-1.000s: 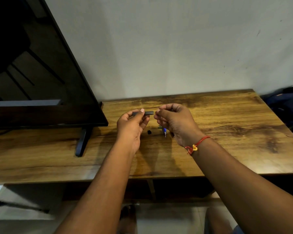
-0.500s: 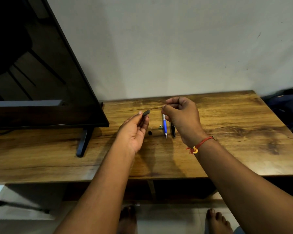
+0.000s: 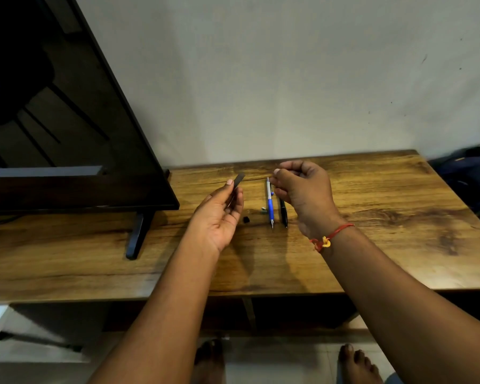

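Dark case (image 3: 239, 179) half behind left fingers (image 3: 229, 193)

Red thread (image 3: 336, 233) with yellow knot (image 3: 326, 241) on wrist of right hand (image 3: 302, 195); bare forearms

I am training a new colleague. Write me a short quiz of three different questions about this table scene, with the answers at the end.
1. True or false: the left hand holds a slim dark flat case.
2. On the brown wooden table, what lies just right of the blue-and-silver mechanical pencil? A) a slim black pen B) steel scissors C) a red cup
3. Fill in: the red thread bracelet is on the ____ wrist.
Key: 1 true; 2 A; 3 right.
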